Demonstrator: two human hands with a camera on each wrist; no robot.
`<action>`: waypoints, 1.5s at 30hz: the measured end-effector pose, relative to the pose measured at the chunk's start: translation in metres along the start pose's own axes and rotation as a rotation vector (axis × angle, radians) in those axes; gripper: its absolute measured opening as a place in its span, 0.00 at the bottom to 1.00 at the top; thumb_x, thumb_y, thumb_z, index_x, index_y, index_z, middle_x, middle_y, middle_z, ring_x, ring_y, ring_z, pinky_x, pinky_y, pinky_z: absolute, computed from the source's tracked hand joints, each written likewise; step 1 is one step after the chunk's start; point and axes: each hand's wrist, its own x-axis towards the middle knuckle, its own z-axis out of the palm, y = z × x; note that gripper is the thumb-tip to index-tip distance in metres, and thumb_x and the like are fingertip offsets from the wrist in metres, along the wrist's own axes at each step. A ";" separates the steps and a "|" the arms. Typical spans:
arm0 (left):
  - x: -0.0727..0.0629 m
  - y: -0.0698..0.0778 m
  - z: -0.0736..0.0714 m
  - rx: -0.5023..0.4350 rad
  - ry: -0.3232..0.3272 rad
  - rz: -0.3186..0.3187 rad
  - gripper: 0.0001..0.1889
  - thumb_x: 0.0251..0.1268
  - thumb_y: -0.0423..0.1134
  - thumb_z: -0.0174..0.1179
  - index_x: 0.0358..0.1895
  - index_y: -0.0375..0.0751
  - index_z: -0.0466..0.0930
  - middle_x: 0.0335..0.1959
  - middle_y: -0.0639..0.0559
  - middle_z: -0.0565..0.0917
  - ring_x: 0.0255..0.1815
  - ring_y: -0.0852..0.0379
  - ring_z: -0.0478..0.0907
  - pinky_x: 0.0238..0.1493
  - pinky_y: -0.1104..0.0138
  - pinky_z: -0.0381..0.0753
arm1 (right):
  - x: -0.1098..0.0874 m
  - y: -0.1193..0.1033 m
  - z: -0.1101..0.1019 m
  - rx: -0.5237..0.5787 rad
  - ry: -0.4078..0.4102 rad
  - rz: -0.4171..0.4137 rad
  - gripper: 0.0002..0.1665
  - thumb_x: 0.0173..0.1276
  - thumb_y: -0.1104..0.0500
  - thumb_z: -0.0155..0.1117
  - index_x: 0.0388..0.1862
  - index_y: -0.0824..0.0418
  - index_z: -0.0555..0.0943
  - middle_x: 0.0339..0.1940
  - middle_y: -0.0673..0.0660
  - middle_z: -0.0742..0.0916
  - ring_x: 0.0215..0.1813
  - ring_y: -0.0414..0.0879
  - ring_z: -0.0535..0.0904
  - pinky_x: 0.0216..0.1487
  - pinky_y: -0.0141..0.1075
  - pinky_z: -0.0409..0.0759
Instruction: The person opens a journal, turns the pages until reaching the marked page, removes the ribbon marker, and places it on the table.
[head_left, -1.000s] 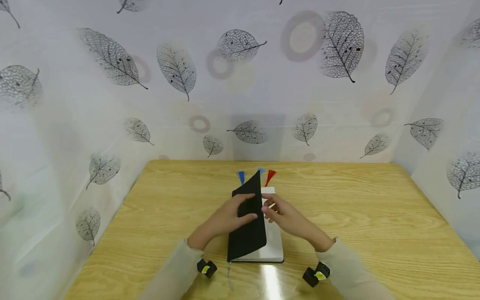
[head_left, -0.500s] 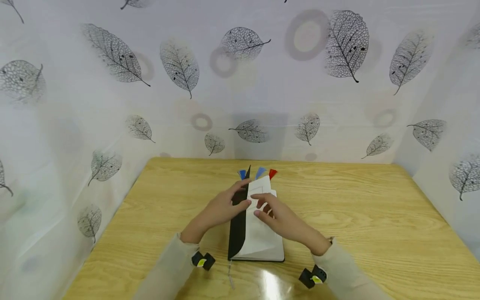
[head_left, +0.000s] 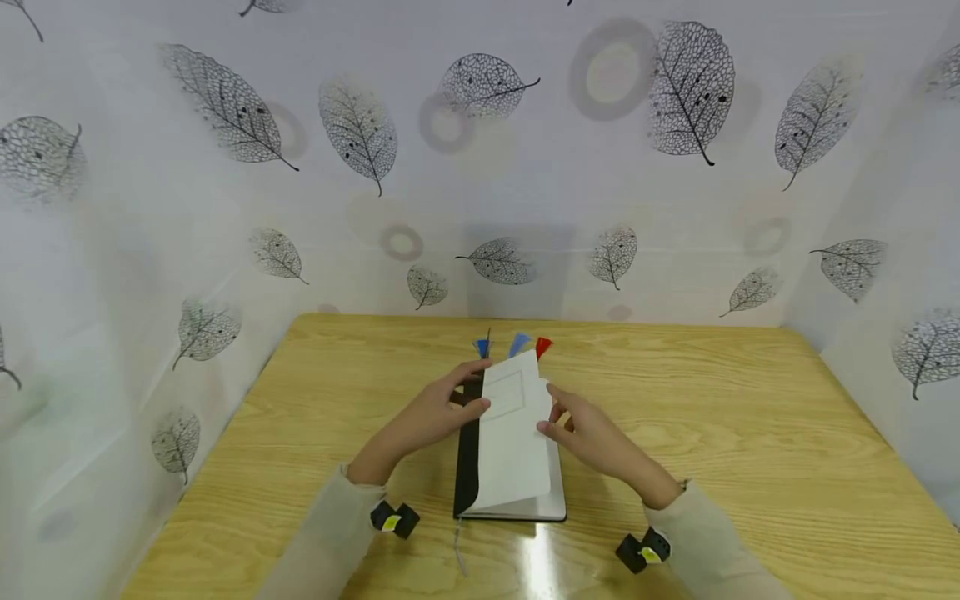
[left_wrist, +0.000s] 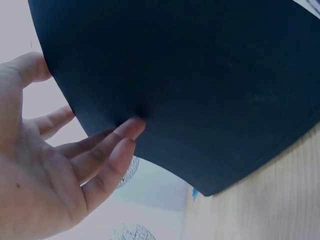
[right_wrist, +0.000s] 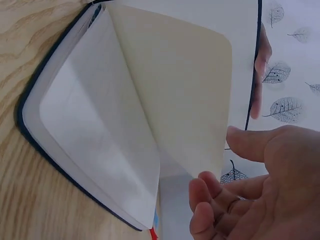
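A black notebook [head_left: 468,471] lies on the table with its front cover raised at the left. My left hand [head_left: 431,417] holds that cover by its free edge; in the left wrist view several fingers of the left hand [left_wrist: 80,155] touch the cover's dark outer side [left_wrist: 190,75]. A white page [head_left: 517,454] with a printed frame stands lifted beside the cover. My right hand [head_left: 600,437] pinches the page's right edge between thumb and fingertips. The right wrist view shows the lifted page [right_wrist: 185,85] fanned away from the pages below [right_wrist: 95,115].
Behind the notebook's top edge show a dark blue tassel [head_left: 482,347], a light blue tassel [head_left: 519,343] and a red tassel [head_left: 543,346]. A thin grey ribbon [head_left: 459,550] trails from the bottom onto the wooden table [head_left: 735,433]. Leaf-patterned sheeting [head_left: 555,183] surrounds the table.
The cover has swung further to the left with my left hand, uncovering the page. My right hand moved left over the page, then back right to its edge.
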 end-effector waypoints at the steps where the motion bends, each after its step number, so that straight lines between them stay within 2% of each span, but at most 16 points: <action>1: 0.000 -0.002 -0.001 -0.013 0.001 0.002 0.30 0.70 0.48 0.55 0.73 0.60 0.58 0.67 0.40 0.70 0.62 0.43 0.73 0.54 0.53 0.78 | 0.000 0.001 0.000 0.011 -0.016 0.004 0.37 0.72 0.55 0.58 0.72 0.74 0.59 0.43 0.61 0.81 0.31 0.48 0.78 0.27 0.31 0.73; 4: -0.003 -0.007 -0.006 -0.038 0.001 -0.001 0.30 0.70 0.47 0.55 0.73 0.61 0.57 0.69 0.40 0.68 0.65 0.41 0.71 0.56 0.52 0.77 | 0.000 0.004 0.002 0.032 -0.047 -0.010 0.34 0.74 0.55 0.56 0.70 0.74 0.62 0.45 0.62 0.82 0.33 0.48 0.79 0.29 0.31 0.75; 10: -0.011 -0.017 -0.019 -0.057 0.010 0.011 0.32 0.70 0.47 0.55 0.74 0.59 0.56 0.71 0.42 0.65 0.65 0.42 0.71 0.55 0.53 0.77 | 0.002 0.004 0.003 0.106 -0.091 -0.055 0.34 0.75 0.52 0.53 0.71 0.72 0.61 0.47 0.64 0.81 0.36 0.51 0.81 0.38 0.41 0.80; 16: -0.023 -0.026 -0.035 -0.039 0.024 0.024 0.32 0.71 0.45 0.55 0.75 0.54 0.55 0.69 0.39 0.67 0.59 0.44 0.75 0.52 0.57 0.79 | 0.008 0.001 0.008 0.206 -0.109 -0.076 0.33 0.76 0.52 0.51 0.71 0.70 0.60 0.46 0.62 0.81 0.35 0.49 0.80 0.38 0.34 0.77; 22: -0.037 -0.036 -0.052 -0.015 0.042 0.018 0.31 0.72 0.41 0.55 0.75 0.45 0.56 0.71 0.35 0.64 0.62 0.39 0.72 0.56 0.53 0.77 | 0.012 -0.001 0.013 0.281 -0.111 -0.099 0.31 0.77 0.54 0.50 0.71 0.70 0.61 0.43 0.62 0.80 0.34 0.50 0.79 0.37 0.34 0.77; 24: -0.042 -0.039 -0.057 0.011 0.056 0.001 0.32 0.71 0.40 0.55 0.75 0.43 0.56 0.72 0.36 0.63 0.65 0.37 0.70 0.58 0.51 0.76 | 0.014 -0.001 0.014 0.300 -0.105 -0.109 0.30 0.77 0.55 0.50 0.70 0.71 0.61 0.42 0.62 0.79 0.34 0.52 0.78 0.36 0.34 0.77; 30: -0.055 -0.050 -0.068 0.090 0.083 -0.061 0.33 0.69 0.38 0.56 0.75 0.40 0.55 0.73 0.37 0.61 0.68 0.36 0.64 0.62 0.44 0.69 | 0.015 -0.005 0.018 0.348 -0.100 -0.118 0.30 0.77 0.56 0.50 0.70 0.72 0.61 0.41 0.62 0.78 0.33 0.46 0.78 0.36 0.32 0.78; 37: -0.062 -0.066 -0.069 0.246 0.081 -0.189 0.35 0.65 0.36 0.60 0.72 0.31 0.57 0.72 0.30 0.60 0.72 0.30 0.56 0.65 0.41 0.63 | 0.016 -0.006 0.020 0.350 -0.104 -0.073 0.30 0.77 0.55 0.51 0.70 0.71 0.61 0.40 0.61 0.78 0.31 0.42 0.76 0.34 0.32 0.77; 40: -0.062 -0.073 -0.066 0.317 0.088 -0.198 0.35 0.62 0.34 0.62 0.70 0.26 0.59 0.72 0.27 0.58 0.72 0.28 0.54 0.67 0.41 0.60 | 0.017 -0.005 0.021 0.363 -0.114 -0.057 0.31 0.77 0.55 0.50 0.71 0.71 0.60 0.41 0.61 0.78 0.31 0.43 0.76 0.35 0.32 0.78; 45: -0.060 -0.081 -0.060 0.454 0.101 -0.153 0.33 0.59 0.30 0.64 0.67 0.21 0.62 0.72 0.28 0.57 0.72 0.30 0.56 0.68 0.44 0.61 | 0.018 -0.008 0.023 0.404 -0.136 -0.046 0.32 0.77 0.54 0.50 0.72 0.70 0.58 0.43 0.62 0.77 0.32 0.44 0.76 0.34 0.34 0.80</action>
